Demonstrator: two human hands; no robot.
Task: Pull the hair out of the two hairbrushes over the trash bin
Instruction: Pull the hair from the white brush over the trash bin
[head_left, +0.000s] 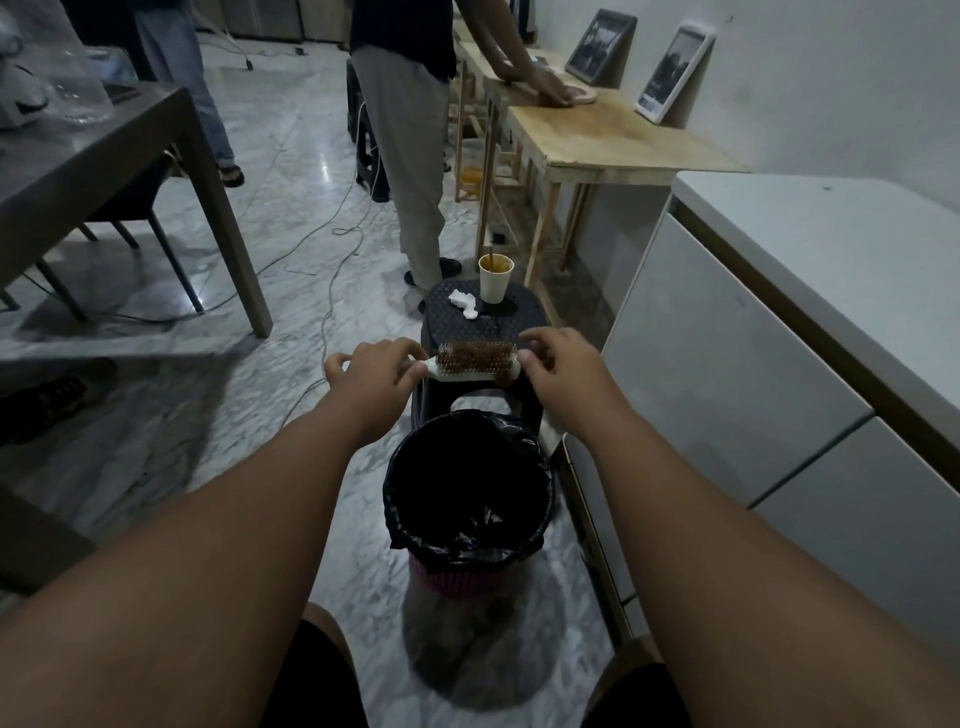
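Hairbrush (475, 364) was held level just above centre frame, its long axis running left to right across the picture, handle to the left and bristled head to the right. Left hand (371, 371) was wrapped around the white handle, fingers curled over it in a firm grasp. Right hand (558, 364) sat at the opposite tip, thumb and curled fingers pinched onto the right end of the head. Whether that pinch had caught hair or only the edge of the head could not be told. Reddish-brown hair (467, 356) was matted through the bristles along nearly the whole head, with a small tuft hanging at the right end beside the thumb. Trash bin (452, 577), lined with a black bag, stood lower in the frame, directly beneath the gap between the two forearms. The brush appeared over or just beyond its far rim. Judgement: the right hand was the nearer to the hair, so the pull would likely run rightward or upward off the bristles, away from the handle, and loose strands might miss the opening unless the brush came lower in frame. Only one brush was in view. Stool (524, 306) stood behind the brush, carrying a paper cup (494, 280).
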